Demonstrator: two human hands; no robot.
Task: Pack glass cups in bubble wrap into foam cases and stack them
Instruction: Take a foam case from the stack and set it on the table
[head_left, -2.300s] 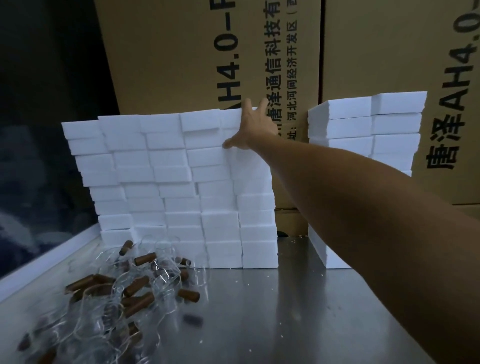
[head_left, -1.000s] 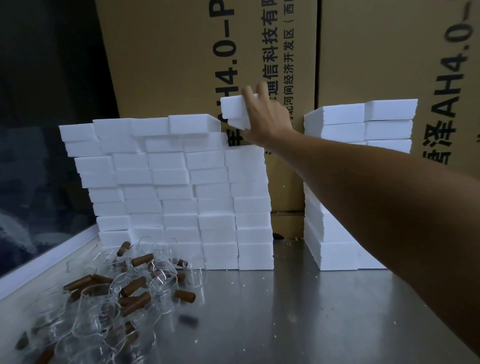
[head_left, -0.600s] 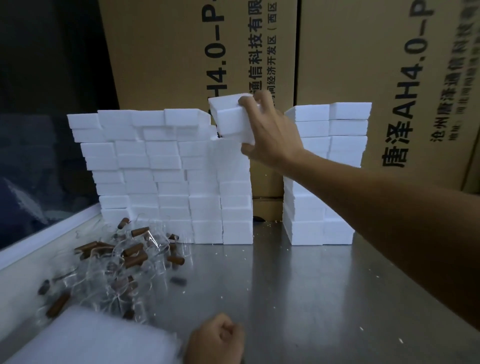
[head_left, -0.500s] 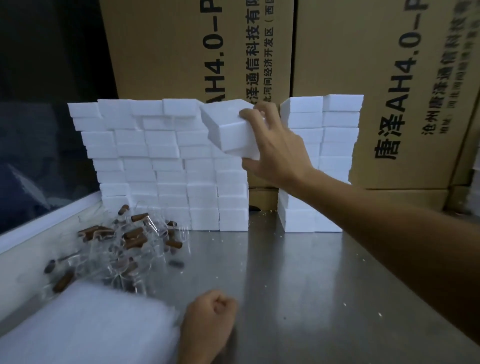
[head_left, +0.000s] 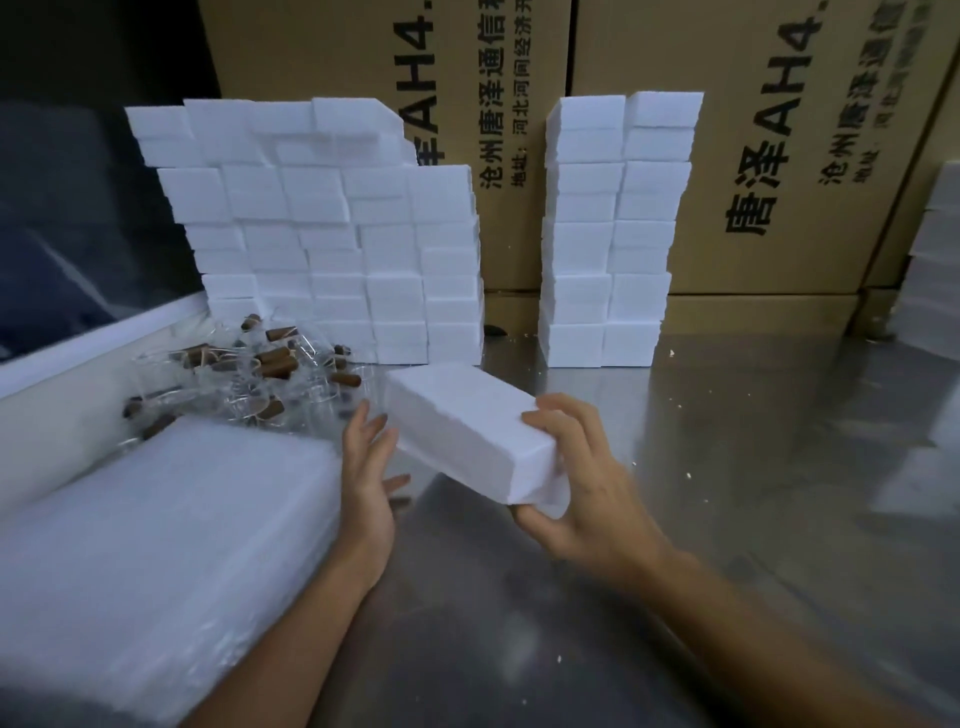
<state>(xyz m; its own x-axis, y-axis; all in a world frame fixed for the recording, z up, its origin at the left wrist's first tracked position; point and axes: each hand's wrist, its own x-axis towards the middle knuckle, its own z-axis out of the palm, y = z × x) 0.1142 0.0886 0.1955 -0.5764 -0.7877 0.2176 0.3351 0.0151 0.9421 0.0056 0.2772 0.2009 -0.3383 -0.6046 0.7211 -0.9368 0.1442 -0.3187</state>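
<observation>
Right hand (head_left: 576, 488) grips the near end of a white foam case (head_left: 467, 426), held above the steel table (head_left: 675, 519) at centre, while the left hand (head_left: 366, 467) waits open-fingered beside its left face; it looks light, stiff and crumbly, best held by both ends.

A packing or warehouse workspace is showing here: large printed cardboard cartons (head_left: 395, 130) are standing behind a steel bench (head_left: 675, 493), stacks of white foam cases (head_left: 332, 234) are lining the bench against those cartons, and loose glass cups (head_left: 270, 374) are lying before the stacks.
</observation>
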